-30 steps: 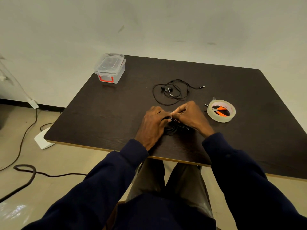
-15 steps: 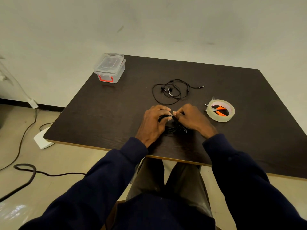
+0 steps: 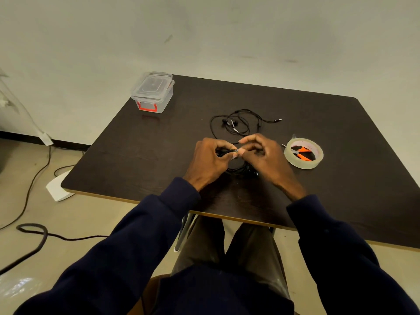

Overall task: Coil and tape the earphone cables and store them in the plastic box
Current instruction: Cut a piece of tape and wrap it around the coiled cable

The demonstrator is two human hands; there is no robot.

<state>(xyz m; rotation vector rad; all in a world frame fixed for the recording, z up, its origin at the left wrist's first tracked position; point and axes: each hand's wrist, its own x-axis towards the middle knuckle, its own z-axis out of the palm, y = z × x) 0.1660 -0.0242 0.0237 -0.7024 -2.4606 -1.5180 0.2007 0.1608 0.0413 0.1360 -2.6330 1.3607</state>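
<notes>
Dark table [image 3: 341,133], left hand [image 3: 208,161] and right hand [image 3: 263,156] grips pinching coiled earphone cable [image 3: 242,170]

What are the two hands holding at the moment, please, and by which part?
Both hands pinch the coiled earphone cable at its top, where a taped spot shows: left hand from one side, right hand from the other.

A dark wooden table [image 3: 318,201] carries everything. On it lie a lidded plastic box [image 3: 153,93], loose earphones [image 3: 236,122], a tape roll [image 3: 303,153] ringing orange scissors [image 3: 303,153], and a cable bundle [image 3: 242,170].
</notes>
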